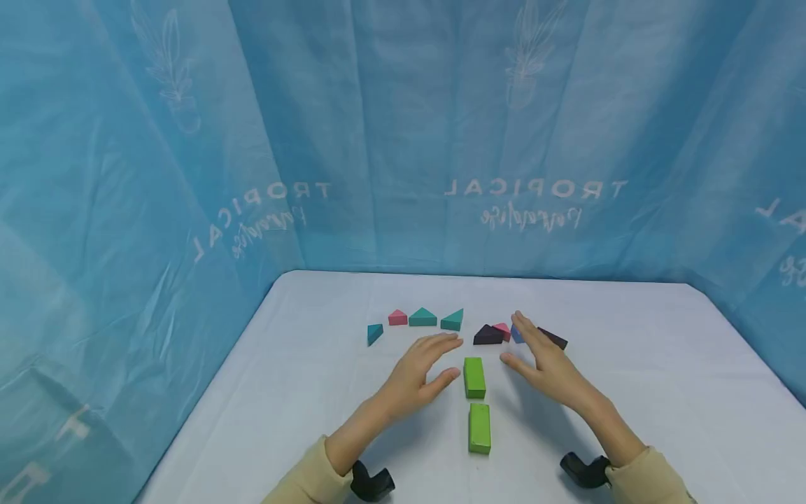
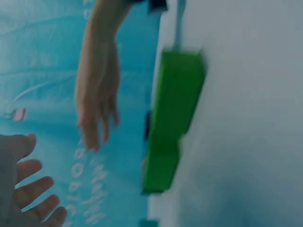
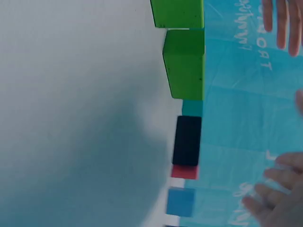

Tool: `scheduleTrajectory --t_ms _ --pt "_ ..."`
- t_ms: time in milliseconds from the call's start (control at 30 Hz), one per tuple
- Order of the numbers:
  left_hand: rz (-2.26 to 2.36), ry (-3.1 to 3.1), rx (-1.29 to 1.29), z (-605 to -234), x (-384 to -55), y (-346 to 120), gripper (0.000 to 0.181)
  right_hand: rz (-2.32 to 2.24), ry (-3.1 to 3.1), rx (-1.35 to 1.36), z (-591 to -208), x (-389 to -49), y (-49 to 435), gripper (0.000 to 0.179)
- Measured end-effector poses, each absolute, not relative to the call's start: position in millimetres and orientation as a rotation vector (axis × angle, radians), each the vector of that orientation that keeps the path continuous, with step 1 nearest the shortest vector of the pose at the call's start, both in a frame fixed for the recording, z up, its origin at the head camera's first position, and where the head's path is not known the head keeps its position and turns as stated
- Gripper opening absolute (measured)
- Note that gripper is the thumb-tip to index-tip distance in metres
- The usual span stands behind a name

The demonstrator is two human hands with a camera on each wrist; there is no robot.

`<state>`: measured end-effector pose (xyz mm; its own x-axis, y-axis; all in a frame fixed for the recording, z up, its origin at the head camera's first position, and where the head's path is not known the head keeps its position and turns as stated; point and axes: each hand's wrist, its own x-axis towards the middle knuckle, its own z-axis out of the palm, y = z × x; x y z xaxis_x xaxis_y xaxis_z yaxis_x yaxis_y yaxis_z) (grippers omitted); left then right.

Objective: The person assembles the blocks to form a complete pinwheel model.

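Two green rectangular blocks lie in a line between the hands, the farther block point(image 1: 475, 378) and the nearer block point(image 1: 479, 428). My left hand point(image 1: 415, 374) hovers left of the farther block, fingers extended and apart from it. On the other side, my right hand point(image 1: 550, 367) is held over the table with its fingers straight and nothing in them. Past its fingertips are a black block point(image 1: 488, 335), a pink piece point(image 1: 504, 330), a blue piece point(image 1: 517, 334) partly hidden by the hand, and another black piece point(image 1: 554, 339). The left wrist view shows the green blocks point(image 2: 177, 94) blurred.
Farther back on the white-covered table point(image 1: 283, 392) stand a pink triangular block point(image 1: 398, 318), a teal triangle point(image 1: 422, 318), a second teal wedge point(image 1: 452, 320) and a darker teal wedge point(image 1: 374, 334). A blue printed curtain point(image 1: 403, 140) encloses the table's back and sides.
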<state>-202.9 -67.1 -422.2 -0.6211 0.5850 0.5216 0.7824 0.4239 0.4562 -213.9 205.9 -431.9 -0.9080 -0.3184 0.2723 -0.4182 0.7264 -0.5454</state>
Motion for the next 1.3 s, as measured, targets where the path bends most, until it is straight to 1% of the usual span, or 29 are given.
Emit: scheduleTrajectory --t_ms 167,300,400,567,700,800,1100,1300 --pt "-1.309 -2.29 -1.264 -443.6 -184.7 -56.6 0.04 1.286 -2.617 0.725 -434.3 -222.4 204.7 0.066" --pt "-1.339 -2.251 -1.323 -460.0 -177.5 -51.1 0.037 1.613 -2.516 0.775 -442.7 -231.3 204.3 0.056" --pt "-1.351 -2.262 -1.33 -471.9 -174.5 -49.1 0.035 1.779 -2.489 0.766 -452.5 -236.4 204.1 0.052" --pt "-1.359 -2.346 -1.289 -486.2 -170.5 -46.4 0.037 1.89 -2.49 0.692 -468.6 -242.7 200.2 0.05" --pt "-1.29 -2.354 -1.278 -490.0 -169.9 -44.1 0.038 1.869 -2.512 0.646 -478.3 -247.1 195.6 0.048" --pt "-1.293 -2.371 -1.265 -490.6 -169.8 -43.3 0.039 1.773 -2.559 0.664 -482.7 -247.8 191.6 0.049" --pt "-1.316 -2.414 -1.233 -491.3 -165.1 -44.1 0.04 1.625 -2.661 0.685 -485.5 -242.2 178.7 0.049" --pt "-1.305 -2.426 -1.217 -494.0 -162.8 -45.7 0.04 1.605 -2.691 0.688 -491.4 -240.4 178.0 0.044"
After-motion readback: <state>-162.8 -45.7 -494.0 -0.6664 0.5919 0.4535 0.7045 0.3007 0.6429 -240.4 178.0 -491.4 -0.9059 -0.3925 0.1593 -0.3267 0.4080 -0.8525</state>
